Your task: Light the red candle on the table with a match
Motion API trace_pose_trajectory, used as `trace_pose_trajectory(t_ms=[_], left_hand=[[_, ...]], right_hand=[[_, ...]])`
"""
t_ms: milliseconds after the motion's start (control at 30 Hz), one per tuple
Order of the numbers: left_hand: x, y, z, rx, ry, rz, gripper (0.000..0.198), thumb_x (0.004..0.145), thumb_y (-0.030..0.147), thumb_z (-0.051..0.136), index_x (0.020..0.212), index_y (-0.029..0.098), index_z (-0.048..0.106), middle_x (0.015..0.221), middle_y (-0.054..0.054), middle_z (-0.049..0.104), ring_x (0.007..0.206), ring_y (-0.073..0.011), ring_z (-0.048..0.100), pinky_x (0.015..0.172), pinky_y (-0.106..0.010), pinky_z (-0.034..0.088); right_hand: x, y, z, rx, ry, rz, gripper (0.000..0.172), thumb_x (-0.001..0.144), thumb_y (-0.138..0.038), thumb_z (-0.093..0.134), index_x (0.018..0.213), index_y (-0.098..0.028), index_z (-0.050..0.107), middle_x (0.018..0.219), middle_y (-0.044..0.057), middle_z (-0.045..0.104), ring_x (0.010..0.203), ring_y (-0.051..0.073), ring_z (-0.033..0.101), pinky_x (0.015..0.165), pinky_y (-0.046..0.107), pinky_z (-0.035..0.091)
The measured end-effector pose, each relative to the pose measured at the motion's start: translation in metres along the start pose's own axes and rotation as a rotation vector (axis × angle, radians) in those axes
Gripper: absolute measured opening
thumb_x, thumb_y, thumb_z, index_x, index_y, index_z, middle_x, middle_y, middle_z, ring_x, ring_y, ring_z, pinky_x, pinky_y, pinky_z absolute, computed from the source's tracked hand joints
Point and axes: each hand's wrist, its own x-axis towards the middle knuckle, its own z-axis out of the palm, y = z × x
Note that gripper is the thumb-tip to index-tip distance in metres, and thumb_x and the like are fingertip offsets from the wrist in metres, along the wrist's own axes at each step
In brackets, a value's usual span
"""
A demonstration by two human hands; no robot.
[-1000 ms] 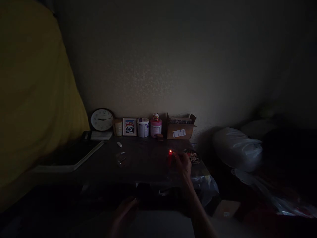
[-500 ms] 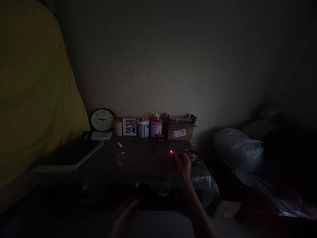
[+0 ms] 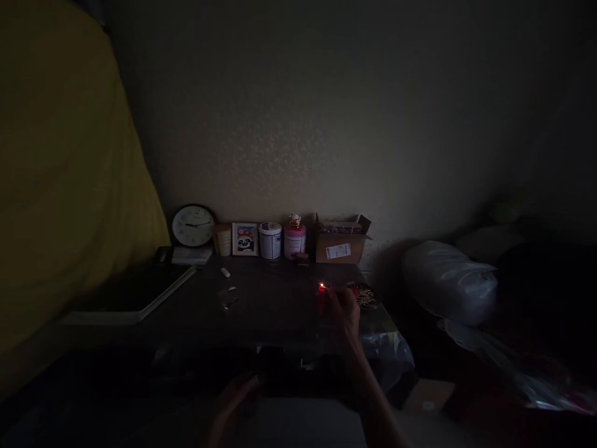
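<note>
My right hand (image 3: 346, 306) reaches over the table with its fingertips pinched on a thin matchstick (image 3: 327, 288). At the match's far end a small flame (image 3: 321, 285) glows at the top of a red candle (image 3: 321, 300), which stands upright. Whether the wick itself burns, I cannot tell. Just right of that hand sits a round dish of matchsticks (image 3: 367, 297), with something red at its left side. My left hand (image 3: 233, 395) is low in front of the table, in deep shadow. Its fingers look closed, with a small pale bit at their tips too dark to name.
Along the wall stand a clock (image 3: 193, 225), a panda picture frame (image 3: 245, 239), two tubs (image 3: 270, 241) and an open cardboard box (image 3: 339, 247). A small white piece (image 3: 226, 272) and a clear packet (image 3: 228, 300) lie left on the table (image 3: 275, 292). A yellow curtain (image 3: 69, 155) hangs left.
The flame's light on the hand and wall has dimmed slightly. Both hands stay in nearly the same place.
</note>
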Motion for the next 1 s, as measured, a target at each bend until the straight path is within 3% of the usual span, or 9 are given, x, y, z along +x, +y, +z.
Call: trace_pose_trajectory(t_ms=[167,467,633,700,767,867,933,1000], left_hand=[[0.015,-0.013,-0.008,-0.053,-0.038,0.001,0.028,0.060,0.040,0.070,0.084,0.024,0.068,0.106,-0.010,0.069,0.117,-0.0333,0.048,0.098,-0.046,0.037],[-0.008,0.003,-0.002,-0.026,-0.049,0.010,0.032,0.059,0.041,0.070,0.086,0.025,0.068,0.107,-0.008,0.069,0.116,-0.0328,0.050,0.097,-0.044,0.039],[0.001,-0.002,-0.001,-0.006,0.015,-0.025,0.031,0.054,0.044,0.073,0.078,0.024,0.068,0.097,-0.009,0.072,0.110,-0.0356,0.054,0.095,-0.047,0.039],[0.008,-0.007,-0.002,-0.002,0.026,-0.007,0.031,0.054,0.043,0.073,0.078,0.024,0.068,0.094,-0.010,0.072,0.111,-0.0357,0.053,0.095,-0.048,0.039],[0.015,-0.013,-0.004,-0.006,0.029,0.004,0.029,0.055,0.042,0.073,0.077,0.024,0.068,0.095,-0.010,0.072,0.114,-0.0353,0.051,0.096,-0.047,0.039],[0.021,-0.018,-0.007,-0.004,0.018,-0.022,0.029,0.056,0.041,0.071,0.078,0.022,0.067,0.098,-0.012,0.071,0.117,-0.0360,0.048,0.096,-0.050,0.039],[0.021,-0.018,-0.009,-0.001,-0.003,-0.027,0.029,0.057,0.040,0.070,0.080,0.022,0.067,0.102,-0.012,0.070,0.120,-0.0352,0.045,0.098,-0.049,0.038],[0.019,-0.016,-0.009,0.001,-0.016,-0.018,0.027,0.058,0.039,0.070,0.080,0.023,0.066,0.102,-0.011,0.070,0.123,-0.0336,0.042,0.101,-0.048,0.036]], right_hand=[[0.000,-0.003,-0.001,0.008,0.010,0.001,0.023,0.073,-0.038,0.056,0.081,-0.018,0.063,0.078,0.004,0.066,0.071,0.018,0.059,0.062,0.028,0.045],[-0.002,-0.009,-0.004,0.057,0.013,0.015,0.023,0.075,-0.039,0.056,0.080,-0.018,0.062,0.075,0.004,0.064,0.068,0.018,0.059,0.061,0.027,0.045],[-0.003,-0.030,-0.023,0.234,0.000,0.033,0.024,0.075,-0.041,0.058,0.077,-0.017,0.060,0.069,0.001,0.060,0.064,0.015,0.055,0.058,0.024,0.044],[-0.008,-0.037,-0.033,0.367,-0.049,0.085,0.025,0.076,-0.042,0.057,0.072,-0.017,0.058,0.063,0.000,0.057,0.058,0.013,0.053,0.054,0.022,0.042],[-0.017,-0.040,-0.040,0.418,-0.200,0.129,0.026,0.078,-0.042,0.054,0.069,-0.018,0.057,0.061,-0.001,0.056,0.054,0.011,0.051,0.052,0.022,0.041],[-0.033,-0.037,-0.050,0.198,-0.393,0.096,0.023,0.072,-0.040,0.061,0.062,-0.019,0.059,0.062,0.000,0.059,0.056,0.013,0.052,0.051,0.022,0.041],[-0.041,-0.032,-0.057,0.064,-0.368,0.071,0.020,0.069,-0.039,0.063,0.062,-0.020,0.062,0.063,0.000,0.061,0.060,0.015,0.054,0.052,0.022,0.042],[-0.045,-0.025,-0.066,0.098,-0.340,0.116,0.022,0.073,-0.041,0.059,0.066,-0.020,0.063,0.063,0.001,0.062,0.059,0.015,0.055,0.052,0.023,0.042]])
